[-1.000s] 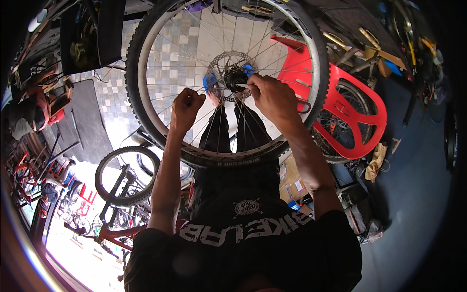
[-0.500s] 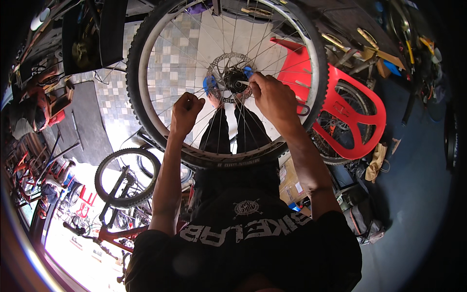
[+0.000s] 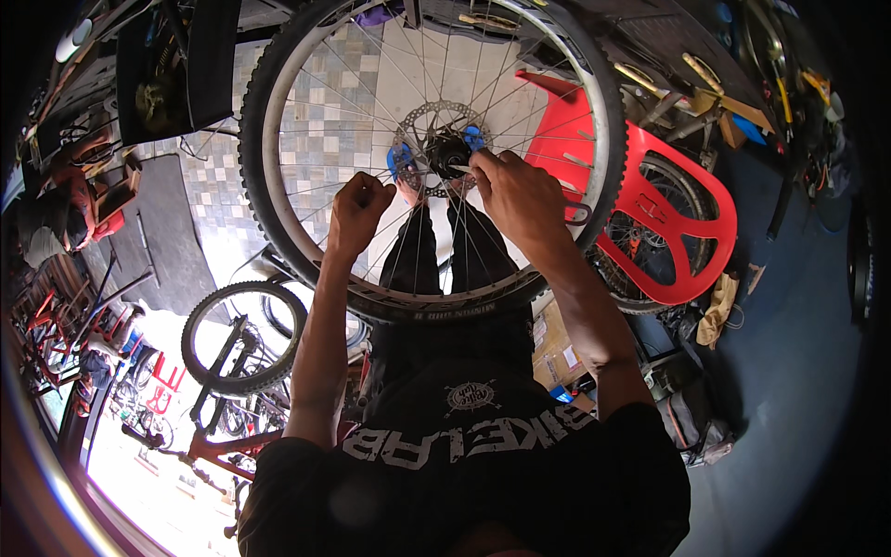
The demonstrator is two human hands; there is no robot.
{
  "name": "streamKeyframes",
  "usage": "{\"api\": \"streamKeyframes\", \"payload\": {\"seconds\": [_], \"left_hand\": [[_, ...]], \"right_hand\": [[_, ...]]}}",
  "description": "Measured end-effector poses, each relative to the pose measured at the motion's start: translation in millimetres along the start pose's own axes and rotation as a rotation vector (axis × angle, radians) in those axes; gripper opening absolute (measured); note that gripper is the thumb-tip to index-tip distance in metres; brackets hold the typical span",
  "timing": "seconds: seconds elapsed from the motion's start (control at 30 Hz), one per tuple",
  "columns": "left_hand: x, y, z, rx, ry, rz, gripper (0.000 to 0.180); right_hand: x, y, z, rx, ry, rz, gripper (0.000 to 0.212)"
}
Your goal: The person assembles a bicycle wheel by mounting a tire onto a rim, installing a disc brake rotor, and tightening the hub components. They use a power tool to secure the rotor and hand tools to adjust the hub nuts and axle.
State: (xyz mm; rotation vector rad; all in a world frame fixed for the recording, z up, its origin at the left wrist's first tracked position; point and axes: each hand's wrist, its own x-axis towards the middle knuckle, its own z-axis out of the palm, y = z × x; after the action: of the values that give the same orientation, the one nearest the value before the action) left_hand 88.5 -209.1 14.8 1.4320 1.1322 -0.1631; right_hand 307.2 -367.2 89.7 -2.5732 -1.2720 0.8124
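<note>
Overhead, a person in a black printed shirt holds a spoked bicycle wheel (image 3: 278, 139) upright above the lap, its knobby tyre spanning the upper middle of the view. Closed into a fist, the left hand (image 3: 357, 212) grips the spokes just below the brake disc (image 3: 436, 148). Fingers of the right hand (image 3: 520, 200) pinch a thin metal tool at the hub (image 3: 452, 151). A red plastic chair (image 3: 668, 223) stands behind the wheel at right; a second wheel (image 3: 243, 339) sits lower left.
</note>
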Motion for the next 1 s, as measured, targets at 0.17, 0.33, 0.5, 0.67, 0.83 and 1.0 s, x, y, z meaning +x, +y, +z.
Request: {"api": "streamKeyframes", "payload": {"seconds": [0.17, 0.33, 0.5, 0.67, 0.83, 1.0], "left_hand": [[0, 1, -4, 0.036, 0.012, -0.004, 0.026], [0, -5, -19, 0.058, 0.054, 0.005, 0.025], [14, -20, -77, 0.139, 0.395, 0.230, 0.012], [51, -38, -191, 0.420, 0.978, 0.171, 0.039], [116, -84, -241, 0.416, 0.525, -0.280, 0.096], [144, -127, -218, -0.372, 0.266, -0.299, 0.106]], "right_hand": [[5, 0, -12, -0.108, -0.070, -0.051, 0.009], [9, -3, -26, -0.195, 0.018, -0.088, 0.012], [0, 36, -38, 0.236, 0.247, 0.108, 0.029], [-29, 171, -7, 0.314, 0.428, 0.568, 0.064], [-43, 316, 62, 0.363, 0.202, 1.101, 0.067], [-58, 331, 128, 1.363, 0.434, 1.075, 0.065]]}}
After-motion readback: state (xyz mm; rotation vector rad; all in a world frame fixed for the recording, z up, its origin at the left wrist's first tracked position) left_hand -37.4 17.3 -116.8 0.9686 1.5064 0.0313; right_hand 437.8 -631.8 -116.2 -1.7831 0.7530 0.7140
